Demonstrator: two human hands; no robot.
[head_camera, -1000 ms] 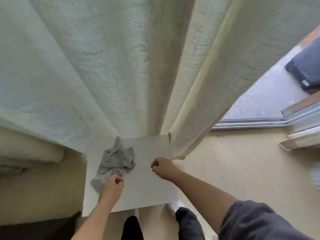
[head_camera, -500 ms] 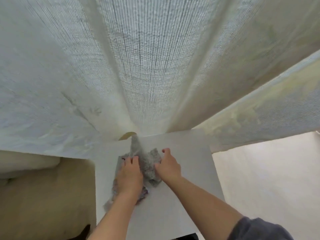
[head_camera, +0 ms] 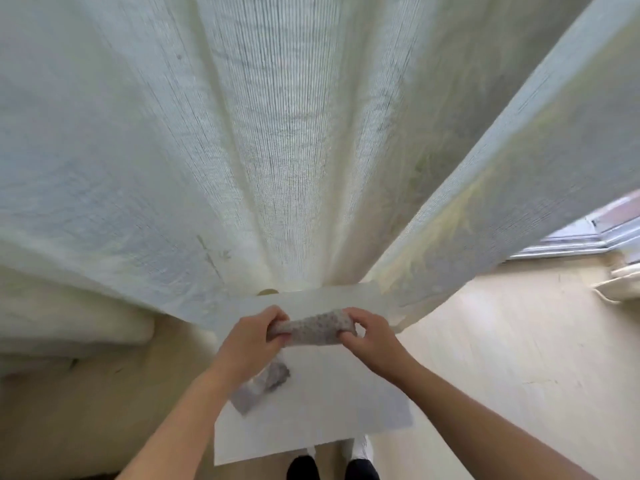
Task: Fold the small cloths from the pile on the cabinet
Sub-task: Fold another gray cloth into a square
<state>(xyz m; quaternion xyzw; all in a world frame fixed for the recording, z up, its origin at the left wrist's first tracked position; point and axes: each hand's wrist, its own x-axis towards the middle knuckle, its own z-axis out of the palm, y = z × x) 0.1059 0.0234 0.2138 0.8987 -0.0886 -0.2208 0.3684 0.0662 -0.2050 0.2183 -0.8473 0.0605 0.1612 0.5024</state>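
Your left hand (head_camera: 254, 341), which half a second ago was lying flat on the pile (head_camera: 268, 381), is now gripping one speckled grey cloth (head_camera: 313, 329) by its left end, fingers curled round it. The pile is lying under that wrist. The cloth is stretching level above the white worktop (head_camera: 329, 403), lower centre of the frame. Your right hand (head_camera: 372, 341) is pinching its right end.
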